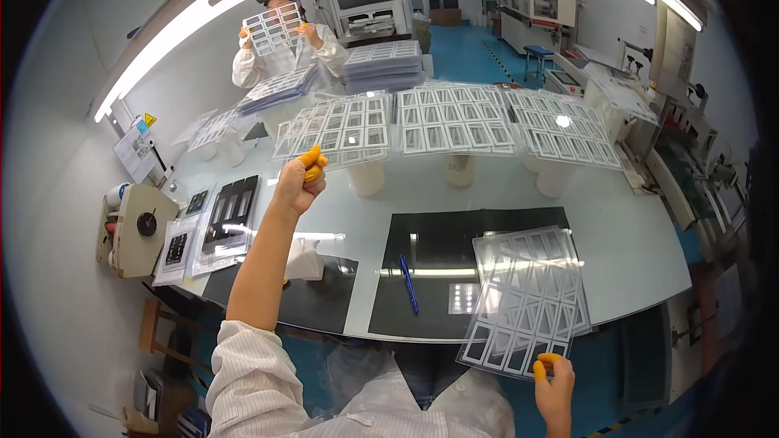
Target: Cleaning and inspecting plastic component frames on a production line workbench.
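My right hand (553, 380), with orange finger cots, pinches the near edge of a clear plastic tray sheet (527, 292) with rows of rectangular pockets. The sheet lies tilted over the table's front edge and a black mat (454, 235). My left hand (299, 182), also in orange cots, is stretched out over the table with its fingers closed. It sits at the front edge of a clear pocketed tray (341, 130) raised on white cups. I cannot tell whether it grips that tray.
Two more clear trays (454, 118) (568, 130) rest on white cups. A blue pen (408, 282) lies on the glass table (633, 235). A tape dispenser (139, 227) and bagged black parts (231, 211) are at left. A person across the table holds up a tray (272, 28) beside tray stacks (385, 65).
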Available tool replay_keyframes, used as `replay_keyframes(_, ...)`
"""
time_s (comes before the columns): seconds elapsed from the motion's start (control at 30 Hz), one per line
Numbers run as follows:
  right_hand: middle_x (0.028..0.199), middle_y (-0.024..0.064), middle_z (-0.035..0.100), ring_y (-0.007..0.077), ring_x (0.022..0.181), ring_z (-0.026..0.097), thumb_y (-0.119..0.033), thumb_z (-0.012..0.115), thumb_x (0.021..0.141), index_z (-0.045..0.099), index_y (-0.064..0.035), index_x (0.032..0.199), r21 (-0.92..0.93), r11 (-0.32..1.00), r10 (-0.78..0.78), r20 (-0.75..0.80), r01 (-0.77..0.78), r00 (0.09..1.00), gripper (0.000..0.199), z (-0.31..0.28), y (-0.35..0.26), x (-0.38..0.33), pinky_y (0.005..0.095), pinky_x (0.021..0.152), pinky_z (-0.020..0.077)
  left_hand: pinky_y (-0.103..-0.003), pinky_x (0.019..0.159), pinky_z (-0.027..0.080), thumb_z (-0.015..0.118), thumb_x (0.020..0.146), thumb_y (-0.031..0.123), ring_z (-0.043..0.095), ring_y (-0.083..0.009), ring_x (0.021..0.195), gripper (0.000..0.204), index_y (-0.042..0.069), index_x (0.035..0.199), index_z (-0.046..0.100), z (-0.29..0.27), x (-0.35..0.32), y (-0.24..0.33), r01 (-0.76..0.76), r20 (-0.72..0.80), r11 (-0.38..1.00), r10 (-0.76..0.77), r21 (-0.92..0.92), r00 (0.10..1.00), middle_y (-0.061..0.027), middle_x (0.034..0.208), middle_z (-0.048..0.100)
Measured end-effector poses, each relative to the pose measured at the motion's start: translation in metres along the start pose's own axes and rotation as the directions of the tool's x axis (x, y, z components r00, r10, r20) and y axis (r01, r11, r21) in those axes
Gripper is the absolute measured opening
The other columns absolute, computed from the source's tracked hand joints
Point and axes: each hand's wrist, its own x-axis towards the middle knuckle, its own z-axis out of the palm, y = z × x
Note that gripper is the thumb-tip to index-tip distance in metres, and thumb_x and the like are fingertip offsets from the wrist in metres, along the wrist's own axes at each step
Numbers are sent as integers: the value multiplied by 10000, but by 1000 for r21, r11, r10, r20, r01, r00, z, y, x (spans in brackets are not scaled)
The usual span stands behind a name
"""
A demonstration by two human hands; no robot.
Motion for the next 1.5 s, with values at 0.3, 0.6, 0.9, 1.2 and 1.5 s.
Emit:
replay_keyframes(0.3,897,146,530,311,875,476,-71,571,788,551,36,922,-188,982,-24,3,25,1000,172,0,-3,16,386,798,373,-194,374,165,505,898,371,203,-46,365,346,56,754,513,-1,-10,-15,324,-208,939,-296,118,932,72,440,242)
replay_keyframes(0.6,1040,173,480,335,999,438,-72,546,817,476,44,1109,-471,881,-27,-146,-45,989,322,-2,19,9,395,886,356,-202,384,158,477,920,324,184,-52,381,310,55,767,496,-12,-9,-16,285,-130,958,-285,-18,950,67,449,243)
replay_keyframes(0.9,993,118,476,125,666,467,-17,577,801,440,26,1154,87,913,406,-118,-398,906,381,-1,17,16,254,595,428,-193,382,167,461,920,368,194,-49,389,352,57,759,498,-19,-3,-26,250,-68,966,-254,-65,965,61,459,267)
replay_keyframes(1.2,560,-9,450,61,397,363,-165,506,902,556,4,937,743,476,393,298,-470,870,180,-19,12,39,195,382,288,-192,388,189,440,918,397,233,-50,401,380,52,785,527,-13,-6,-31,241,-85,971,-240,5,967,50,476,300)
replay_keyframes(1.5,823,68,583,122,649,547,-160,468,924,573,19,963,809,521,38,296,-271,955,211,13,-36,23,258,571,475,-199,418,248,497,915,274,327,-67,426,260,57,792,568,44,-61,-56,133,21,884,-159,448,987,31,521,377)
